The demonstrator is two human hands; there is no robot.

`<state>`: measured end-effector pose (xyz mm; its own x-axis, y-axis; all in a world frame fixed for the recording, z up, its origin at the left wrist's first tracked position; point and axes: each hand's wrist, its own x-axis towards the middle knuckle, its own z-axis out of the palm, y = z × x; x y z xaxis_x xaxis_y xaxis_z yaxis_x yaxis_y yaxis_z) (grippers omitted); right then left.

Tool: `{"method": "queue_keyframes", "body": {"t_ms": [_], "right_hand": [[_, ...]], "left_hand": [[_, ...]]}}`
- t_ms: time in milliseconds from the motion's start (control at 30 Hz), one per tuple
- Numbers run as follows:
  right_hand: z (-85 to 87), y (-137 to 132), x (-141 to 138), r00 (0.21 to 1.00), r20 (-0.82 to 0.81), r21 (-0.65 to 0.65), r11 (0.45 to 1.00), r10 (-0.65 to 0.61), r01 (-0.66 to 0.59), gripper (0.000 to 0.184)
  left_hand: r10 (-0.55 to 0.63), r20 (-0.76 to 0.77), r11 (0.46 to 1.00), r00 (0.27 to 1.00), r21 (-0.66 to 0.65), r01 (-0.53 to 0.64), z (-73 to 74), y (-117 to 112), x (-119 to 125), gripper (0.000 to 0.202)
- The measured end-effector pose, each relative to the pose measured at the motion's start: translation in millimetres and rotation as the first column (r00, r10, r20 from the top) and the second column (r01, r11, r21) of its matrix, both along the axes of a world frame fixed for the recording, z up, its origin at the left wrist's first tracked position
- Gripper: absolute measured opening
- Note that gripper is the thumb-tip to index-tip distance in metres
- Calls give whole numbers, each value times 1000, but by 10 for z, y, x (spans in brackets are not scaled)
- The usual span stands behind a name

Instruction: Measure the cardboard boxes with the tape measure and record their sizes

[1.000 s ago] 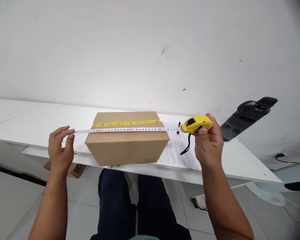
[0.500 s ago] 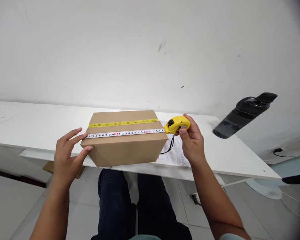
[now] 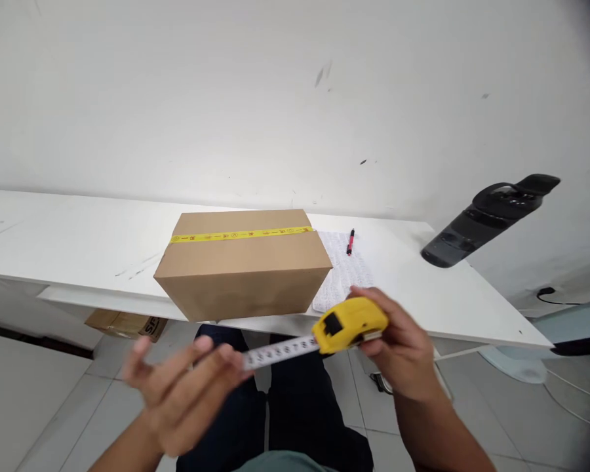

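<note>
Tape measure has left the box, clamped in right hand; left hand grip unclear; slipping risks blade snapback.

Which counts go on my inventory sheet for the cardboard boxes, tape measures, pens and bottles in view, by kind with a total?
Cardboard boxes: 2
Tape measures: 1
Pens: 1
Bottles: 1
Total: 5

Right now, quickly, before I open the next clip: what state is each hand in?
Left hand: fingertips at the blade's outer end; too blurred to tell whether they grip.
Right hand: closed, holding the yellow tape measure.
</note>
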<state>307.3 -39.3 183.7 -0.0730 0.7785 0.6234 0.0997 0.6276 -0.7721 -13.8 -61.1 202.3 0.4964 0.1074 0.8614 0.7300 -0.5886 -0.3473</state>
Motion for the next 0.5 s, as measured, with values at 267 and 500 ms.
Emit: {"method": "queue_keyframes", "body": {"t_ms": [267, 500], "right_hand": [[-213, -1, -173, 975, -89, -136, 967, 204, -215, 57], [-639, 174, 41, 921, -328, -587, 718, 211, -374, 90]], "left_hand": [[-15, 216, 987, 976, -152, 49, -379, 150, 321, 78], [428, 645, 773, 633, -624, 114, -1025, 347, -355, 74]]}}
